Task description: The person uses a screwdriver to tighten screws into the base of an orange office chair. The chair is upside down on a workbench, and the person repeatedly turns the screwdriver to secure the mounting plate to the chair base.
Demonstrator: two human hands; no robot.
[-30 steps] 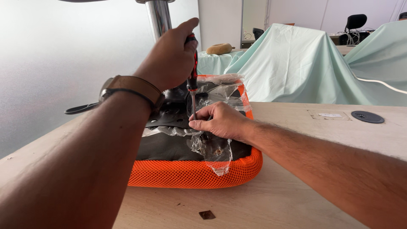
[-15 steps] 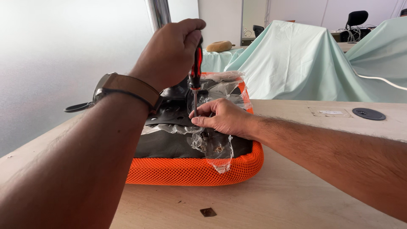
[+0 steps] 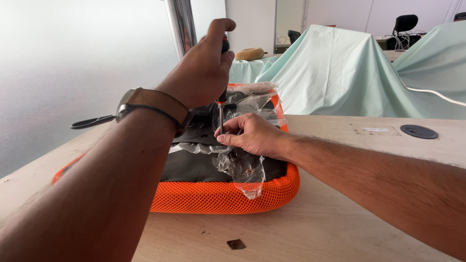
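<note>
A screwdriver [image 3: 221, 109] stands upright, tip down on the black underside of an orange mesh seat cushion [image 3: 223, 196] that lies on the tabletop [image 3: 340, 228] under both hands, with crumpled clear plastic wrap [image 3: 242, 167] draped over it. The left hand [image 3: 201, 73] is fisted around the handle from above, wrist raised. The right hand [image 3: 252, 136], just below, pinches the shaft near its tip between fingertips, forearm stretched across the tabletop.

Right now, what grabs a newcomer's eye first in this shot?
The orange mesh seat cushion lying upside down on the wooden table, its black underside partly under crumpled clear plastic. Above it at centre, the left hand grips a screwdriver held upright, while the right hand pinches its shaft near the tip. Behind, pale green sheets drape over furniture.
</note>
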